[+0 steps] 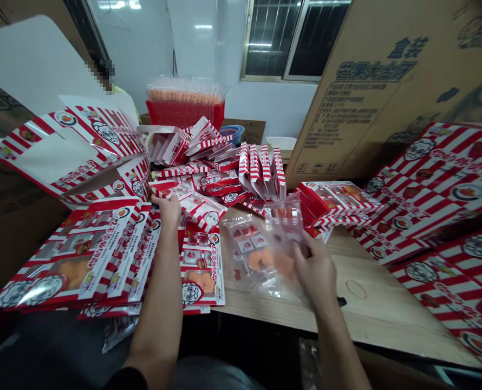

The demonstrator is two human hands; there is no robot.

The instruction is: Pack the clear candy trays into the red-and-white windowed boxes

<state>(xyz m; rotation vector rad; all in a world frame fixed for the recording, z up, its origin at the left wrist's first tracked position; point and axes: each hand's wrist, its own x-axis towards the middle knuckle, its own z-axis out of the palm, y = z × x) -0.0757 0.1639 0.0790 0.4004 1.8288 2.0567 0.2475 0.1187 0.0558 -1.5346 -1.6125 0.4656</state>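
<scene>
The right hand (312, 269) is pinching a clear plastic bag of orange sweets (261, 254), holding it up over the wooden table (371, 303). The left hand's fingers (165, 201) are resting on a striped card packet (202, 207) in the far-left heap, though whether they are grasping it cannot be told.

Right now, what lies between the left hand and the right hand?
In the head view, a red-and-white printed card and a clear plastic bag of orange pieces lie on the wooden table between the left hand and the right hand.

The head camera sits close behind the near table edge (346, 337). It faces forward and down onto the left hand (168, 212) and right hand (314, 271).
</scene>
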